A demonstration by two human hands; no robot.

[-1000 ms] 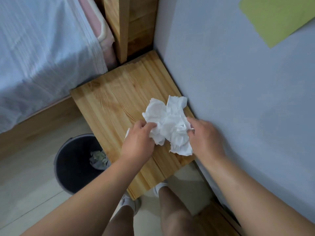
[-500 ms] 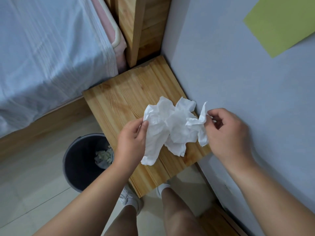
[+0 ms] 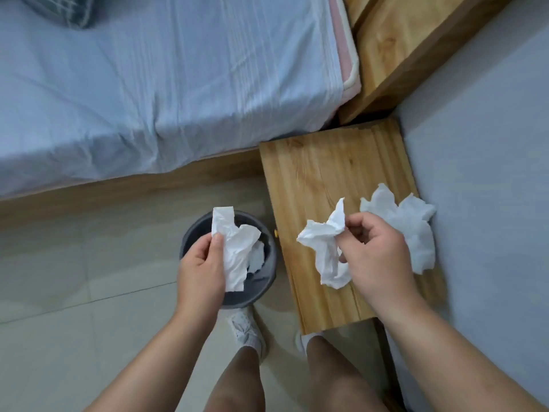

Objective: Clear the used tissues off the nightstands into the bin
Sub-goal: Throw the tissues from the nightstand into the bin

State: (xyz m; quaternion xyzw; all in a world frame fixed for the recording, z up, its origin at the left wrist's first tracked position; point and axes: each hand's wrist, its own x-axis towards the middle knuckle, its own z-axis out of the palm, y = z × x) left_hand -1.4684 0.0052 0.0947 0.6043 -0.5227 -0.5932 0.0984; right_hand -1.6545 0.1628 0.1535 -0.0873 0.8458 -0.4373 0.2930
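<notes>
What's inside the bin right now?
One crumpled white tissue shows in the bin. The left hand and the held tissue cover most of the opening, so the rest is hidden.

Left hand [image 3: 202,272] and its tissue strip [image 3: 234,254] covered the near rim and most of the contents of the bin [image 3: 193,230]. Right hand [image 3: 377,263], pinching a crumpled tissue [image 3: 323,242], hid part of the loose tissue [image 3: 416,233]. The top edge cut off a grey patterned object [image 3: 59,10].

One wide-angle head-worn view looks steeply down, close over the left hand [image 3: 202,269] and right hand [image 3: 377,263], taking in bin [image 3: 252,295], tabletop [image 3: 320,168], bed [image 3: 148,84] and floor [image 3: 74,263].
</notes>
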